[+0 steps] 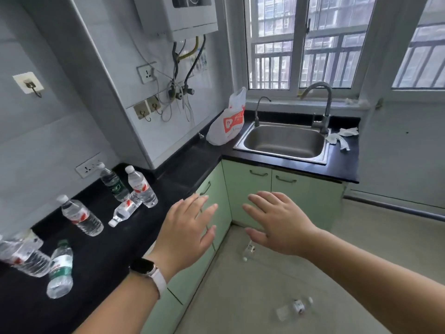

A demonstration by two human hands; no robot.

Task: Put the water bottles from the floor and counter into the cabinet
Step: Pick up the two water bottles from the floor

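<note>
The left hand (185, 227) and right hand (277, 222) are hovering side by side, palms down, fingers spread straight and holding nothing. Both are floating in front of the green cabinet (248, 189), whose closed doors are running below the sink (284, 141) and to its left. A watch (147, 268) is sitting on the left wrist.

Six bottles are waiting on the black counter (183, 165), all well left of the sink. Closest to the sink, a dark-label bottle (114, 184) and a red-label bottle (142, 186) are standing just beside each other. A tipped bottle (125, 209) is lying against the red-label one, its cap pointing away from the sink. Farther from the sink, a lone bottle (81, 216) is standing apart. Farther still, a green-label bottle (60, 271) is standing near the counter's front edge. Farthest from the sink, a blurred bottle (24, 256) is showing at the frame's edge; whether it is upright I cannot tell.

Two more are lying on the floor in front of the sink. The far floor bottle (249, 251) is peeking out from under the right hand, partly hidden. The near floor bottle (295, 308) is lying farther out from the sink.

A white bag (227, 121) is slumping just left of the sink, a tap (322, 104) is rising behind it, and crumpled paper (342, 137) is lying just to its right.
</note>
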